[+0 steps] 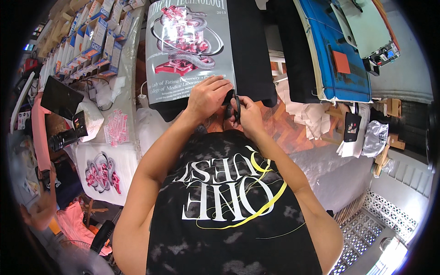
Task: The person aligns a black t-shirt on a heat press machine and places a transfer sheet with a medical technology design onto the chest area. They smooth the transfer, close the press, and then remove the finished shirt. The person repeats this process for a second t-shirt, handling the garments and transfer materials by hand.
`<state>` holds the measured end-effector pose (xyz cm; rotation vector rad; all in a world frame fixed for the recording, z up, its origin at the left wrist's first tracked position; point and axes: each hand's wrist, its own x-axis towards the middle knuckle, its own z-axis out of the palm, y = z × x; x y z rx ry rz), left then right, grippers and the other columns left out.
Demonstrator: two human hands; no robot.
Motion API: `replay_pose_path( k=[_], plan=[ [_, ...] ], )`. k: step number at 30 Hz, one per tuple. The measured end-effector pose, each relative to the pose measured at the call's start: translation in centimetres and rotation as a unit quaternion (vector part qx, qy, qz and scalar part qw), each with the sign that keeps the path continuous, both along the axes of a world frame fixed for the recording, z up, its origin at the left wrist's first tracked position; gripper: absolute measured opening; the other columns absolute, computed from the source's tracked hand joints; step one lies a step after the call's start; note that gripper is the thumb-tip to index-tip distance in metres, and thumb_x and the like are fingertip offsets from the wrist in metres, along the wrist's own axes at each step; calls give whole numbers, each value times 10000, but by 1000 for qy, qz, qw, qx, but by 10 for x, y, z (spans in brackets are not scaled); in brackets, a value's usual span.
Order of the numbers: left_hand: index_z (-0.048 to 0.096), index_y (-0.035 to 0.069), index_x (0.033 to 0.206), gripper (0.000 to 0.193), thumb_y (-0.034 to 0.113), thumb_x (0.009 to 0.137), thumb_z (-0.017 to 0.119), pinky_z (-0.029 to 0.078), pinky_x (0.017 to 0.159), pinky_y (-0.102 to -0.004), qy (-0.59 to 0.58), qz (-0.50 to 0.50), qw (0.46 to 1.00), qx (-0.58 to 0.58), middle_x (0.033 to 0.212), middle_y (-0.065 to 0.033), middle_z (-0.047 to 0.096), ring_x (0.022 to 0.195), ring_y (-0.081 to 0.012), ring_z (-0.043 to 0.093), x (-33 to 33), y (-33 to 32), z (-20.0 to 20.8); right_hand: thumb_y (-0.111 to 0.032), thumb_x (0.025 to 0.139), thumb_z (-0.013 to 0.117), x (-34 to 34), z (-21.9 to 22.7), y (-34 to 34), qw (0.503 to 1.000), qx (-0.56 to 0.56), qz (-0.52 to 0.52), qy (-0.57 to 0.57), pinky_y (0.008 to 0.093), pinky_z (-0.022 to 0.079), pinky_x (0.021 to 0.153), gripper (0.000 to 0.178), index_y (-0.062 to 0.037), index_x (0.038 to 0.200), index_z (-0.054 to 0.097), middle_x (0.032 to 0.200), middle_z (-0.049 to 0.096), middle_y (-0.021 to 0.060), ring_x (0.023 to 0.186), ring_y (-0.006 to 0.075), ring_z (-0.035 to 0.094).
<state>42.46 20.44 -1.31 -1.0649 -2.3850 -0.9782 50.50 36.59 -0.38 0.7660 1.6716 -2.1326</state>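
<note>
A glossy grey printed sheet point(158, 59), with red machine and coiled snake artwork, lies over black fabric point(251, 55) in front of me. My left hand point(208, 97) is closed at the sheet's near right corner, fingers bent together over it. In my right hand point(250, 117) is a pair of black-handled scissors point(237, 109), its blades pointing away along the sheet's right edge. Both hands are close together at the near edge of the black fabric. My left thumb is partly hidden.
Blue and white boxes point(94, 39) crowd the left table, near a dark screen point(63, 97). Another printed sheet point(101, 172) hangs there. A blue board point(332, 55) stands at right over black cloth. Light scraps point(314, 121) lie below it. Another person's hand point(40, 211) shows far left.
</note>
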Motion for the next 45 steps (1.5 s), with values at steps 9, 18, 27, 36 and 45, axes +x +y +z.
replay_pose_path(
  k=[9,18,27,36,45],
  plan=[
    [735,47,958,186,50,786,663,563,896,-403,4,3,1000,30,1026,-85,730,1007,-291,699,14,-2,25,-204,977,609,-22,-6,2,998,53,4,47,235,432,464,210,-30,1094,613,757,621,33,542,114,588],
    [733,48,944,179,48,770,689,573,896,-415,8,-4,999,48,999,-82,731,970,-280,711,31,-5,46,-148,966,571,-38,-3,4,998,50,-17,33,243,428,433,173,-15,1061,629,765,637,38,534,105,588],
    [716,47,952,204,45,749,705,570,908,-424,22,-2,999,48,1008,-84,726,973,-275,708,46,-11,65,-172,950,606,-71,-16,4,993,51,-66,86,243,420,390,220,24,1034,660,746,650,52,510,90,561],
    [710,42,949,204,22,746,699,563,919,-429,22,-15,998,62,1004,-83,721,989,-278,703,59,-20,84,-165,935,607,-106,-17,9,992,31,-84,92,256,383,382,210,13,1030,662,739,641,43,512,100,545],
    [714,50,959,204,33,756,723,558,934,-441,14,-16,998,57,1017,-78,722,1016,-278,697,66,-29,93,-164,930,606,-120,-10,8,992,46,-86,81,260,372,390,209,8,1036,657,729,634,40,521,99,544]
  ],
)
